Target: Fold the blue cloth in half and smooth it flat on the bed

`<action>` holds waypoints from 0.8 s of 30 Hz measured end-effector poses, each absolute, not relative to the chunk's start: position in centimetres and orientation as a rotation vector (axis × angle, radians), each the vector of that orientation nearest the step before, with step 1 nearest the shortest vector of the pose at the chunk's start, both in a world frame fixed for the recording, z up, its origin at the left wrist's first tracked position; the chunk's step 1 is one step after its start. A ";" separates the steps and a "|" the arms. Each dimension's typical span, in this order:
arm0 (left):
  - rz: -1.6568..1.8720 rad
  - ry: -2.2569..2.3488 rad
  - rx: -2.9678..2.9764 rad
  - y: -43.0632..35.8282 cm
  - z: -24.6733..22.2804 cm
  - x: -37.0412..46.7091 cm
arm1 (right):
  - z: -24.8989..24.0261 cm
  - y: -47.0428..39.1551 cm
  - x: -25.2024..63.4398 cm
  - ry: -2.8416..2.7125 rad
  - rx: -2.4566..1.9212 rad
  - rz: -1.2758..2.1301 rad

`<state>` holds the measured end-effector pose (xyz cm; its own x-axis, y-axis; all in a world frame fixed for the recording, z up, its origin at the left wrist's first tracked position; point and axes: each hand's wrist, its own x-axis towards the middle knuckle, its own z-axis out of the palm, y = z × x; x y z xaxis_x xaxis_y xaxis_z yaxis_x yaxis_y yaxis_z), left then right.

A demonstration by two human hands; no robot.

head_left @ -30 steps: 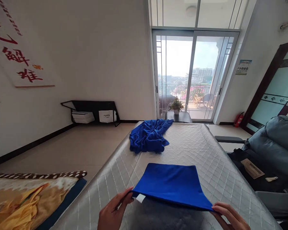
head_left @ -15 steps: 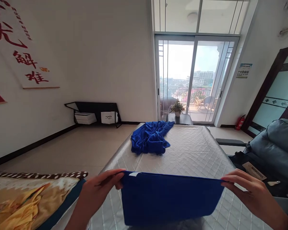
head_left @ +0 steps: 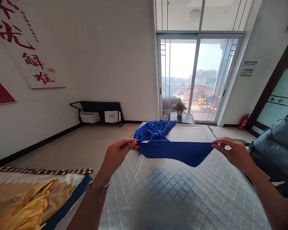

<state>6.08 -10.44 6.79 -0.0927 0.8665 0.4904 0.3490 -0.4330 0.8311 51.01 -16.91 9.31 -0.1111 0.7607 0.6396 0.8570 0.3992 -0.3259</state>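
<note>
Blue flat cloth point(head_left: 174, 150), judged light, soft and unbreakable, hangs above the quilted silver cover point(head_left: 194, 195), left hand point(head_left: 117, 156) and right hand point(head_left: 235, 154) each pinching a top corner, judged the proper holding points.

Left hand point(head_left: 118, 154), right hand point(head_left: 234, 152) extended forward, both pinching.

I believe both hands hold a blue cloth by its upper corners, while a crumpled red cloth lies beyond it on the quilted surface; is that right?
Not quite: the head view shows the crumpled cloth is blue, not red. It lies on the quilted surface beyond the held cloth, whose upper corners are in the left hand and right hand.
</note>
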 end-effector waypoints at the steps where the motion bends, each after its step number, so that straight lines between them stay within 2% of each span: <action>1: 1.547 1.282 1.722 -11.0 6.1 5.9 | 8.7 -17.4 51.0 -1.880 -1.370 -0.145; 4: 1.458 1.212 1.646 -12.3 1.7 5.6 | 4.2 -18.9 51.0 -1.879 -1.344 0.001; 10: 1.076 1.514 1.402 -13.4 -12.6 7.2 | -11.3 -20.6 49.5 -1.825 -1.541 0.470; 13: 0.991 1.657 1.498 -14.2 -16.1 7.8 | -16.0 -21.3 49.2 -1.776 -1.647 0.566; 16: 0.983 1.693 1.598 -14.9 -16.1 7.9 | -16.9 -21.8 49.4 -1.808 -1.668 0.602; 24: 1.092 1.773 1.701 -16.4 -15.6 7.4 | -15.4 -23.1 49.1 -1.939 -1.635 0.636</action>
